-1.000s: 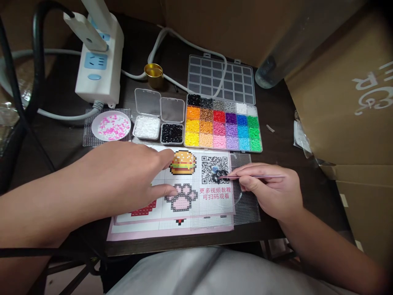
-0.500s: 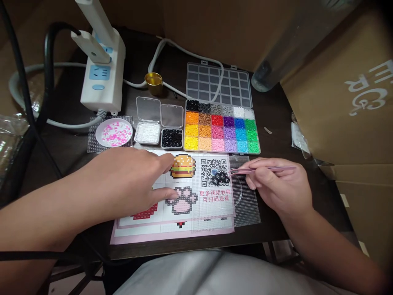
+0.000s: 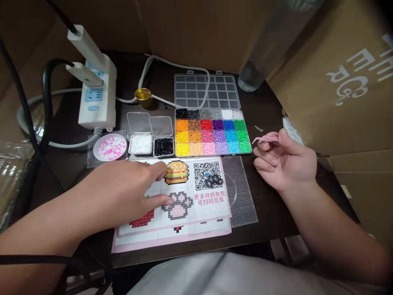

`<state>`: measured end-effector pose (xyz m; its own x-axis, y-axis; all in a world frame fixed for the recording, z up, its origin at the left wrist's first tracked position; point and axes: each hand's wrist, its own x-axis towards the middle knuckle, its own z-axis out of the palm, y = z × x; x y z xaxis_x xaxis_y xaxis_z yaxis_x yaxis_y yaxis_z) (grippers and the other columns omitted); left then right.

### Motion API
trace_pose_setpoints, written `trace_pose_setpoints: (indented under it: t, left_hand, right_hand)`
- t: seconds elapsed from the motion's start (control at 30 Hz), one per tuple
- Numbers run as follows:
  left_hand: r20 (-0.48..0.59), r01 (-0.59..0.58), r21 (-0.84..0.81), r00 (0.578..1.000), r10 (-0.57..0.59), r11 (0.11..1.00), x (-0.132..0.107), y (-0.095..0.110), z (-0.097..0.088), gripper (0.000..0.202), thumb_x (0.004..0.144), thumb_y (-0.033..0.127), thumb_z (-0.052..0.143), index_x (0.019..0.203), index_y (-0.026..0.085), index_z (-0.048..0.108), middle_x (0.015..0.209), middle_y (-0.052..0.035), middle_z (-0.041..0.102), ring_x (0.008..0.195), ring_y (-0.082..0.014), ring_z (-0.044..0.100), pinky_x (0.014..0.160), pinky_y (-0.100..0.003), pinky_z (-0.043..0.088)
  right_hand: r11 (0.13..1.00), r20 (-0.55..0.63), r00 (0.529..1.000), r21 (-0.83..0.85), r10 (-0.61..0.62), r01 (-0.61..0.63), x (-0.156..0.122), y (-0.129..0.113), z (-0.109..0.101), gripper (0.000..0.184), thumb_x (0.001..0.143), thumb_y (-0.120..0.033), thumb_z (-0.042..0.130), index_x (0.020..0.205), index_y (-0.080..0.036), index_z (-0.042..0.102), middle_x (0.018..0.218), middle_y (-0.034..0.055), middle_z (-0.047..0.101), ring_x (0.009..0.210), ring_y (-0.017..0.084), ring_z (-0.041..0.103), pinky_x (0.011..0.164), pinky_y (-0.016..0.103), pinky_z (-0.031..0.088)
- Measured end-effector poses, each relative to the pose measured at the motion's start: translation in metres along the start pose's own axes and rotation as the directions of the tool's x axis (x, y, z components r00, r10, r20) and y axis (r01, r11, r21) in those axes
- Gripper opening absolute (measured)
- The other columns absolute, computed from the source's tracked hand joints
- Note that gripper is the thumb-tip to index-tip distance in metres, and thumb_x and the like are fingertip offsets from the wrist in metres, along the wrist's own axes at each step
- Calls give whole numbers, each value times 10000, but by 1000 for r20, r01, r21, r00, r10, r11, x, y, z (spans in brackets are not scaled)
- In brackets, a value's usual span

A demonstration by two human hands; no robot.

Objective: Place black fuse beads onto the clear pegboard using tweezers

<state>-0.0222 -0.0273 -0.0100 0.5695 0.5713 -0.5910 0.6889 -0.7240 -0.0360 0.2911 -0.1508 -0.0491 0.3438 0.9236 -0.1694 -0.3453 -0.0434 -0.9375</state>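
My left hand [image 3: 129, 188] lies on the pattern sheet [image 3: 172, 229], fingers stretched out, forefinger beside the burger picture [image 3: 176, 172] and thumb at the paw picture [image 3: 176, 204]. My right hand [image 3: 287, 162] is raised off the table to the right of the sheet, curled around pink tweezers [image 3: 265, 139] that point left toward the colour bead box [image 3: 211, 131]. A small cluster of black beads [image 3: 213, 180] sits on the clear pegboard [image 3: 211, 192] over the QR code.
A white dish of pink beads [image 3: 109, 147] and small boxes of white beads [image 3: 140, 144] and black beads [image 3: 163, 146] stand behind the sheet. A power strip [image 3: 96, 96], gold cap [image 3: 143, 94], clear bottle [image 3: 254, 73] and cardboard boxes [image 3: 337, 82] ring the table.
My right hand has lifted the tweezers away from the black beads, up and to the right. The view has tilted upward a little. My left hand stays on the sheet.
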Motion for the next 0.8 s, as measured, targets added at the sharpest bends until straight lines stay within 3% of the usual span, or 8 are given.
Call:
trace_pose_setpoints:
  t: [0.23,0.47,0.67,0.8]
  left_hand:
    - [-27,4,14,1000,-3,1000,1,-3,2,524,848,729,521,1146,331,688,794,-82,763,681,-345,673,682,-458,506]
    - [-21,35,-36,999,-36,999,1,-2,-1,528,792,745,536,1067,328,705,685,-69,703,600,-334,626,662,-466,492]
    - [19,39,5,999,-39,999,2,-2,-1,537,828,739,475,1116,337,687,670,-68,688,591,-344,630,683,-507,514]
    - [26,32,18,999,-32,999,2,-2,0,545,831,743,465,1135,342,676,734,-89,736,637,-362,660,673,-506,510]
  right_hand:
    - [998,12,1000,-57,-28,29,10,-7,-7,291,923,-523,736,734,-305,693,566,-42,459,461,123,171,399,294,162]
    - [999,-5,1000,34,25,-25,18,-10,-10,243,858,-496,825,750,-307,718,519,-70,250,464,122,123,401,289,130]
    - [999,-18,999,13,46,-46,18,-12,-13,263,879,-506,803,744,-307,696,505,-83,180,428,110,133,390,314,139]
    - [997,-61,996,-14,70,-71,17,-14,-12,274,875,-494,805,723,-302,681,491,-84,210,421,107,161,397,328,165]
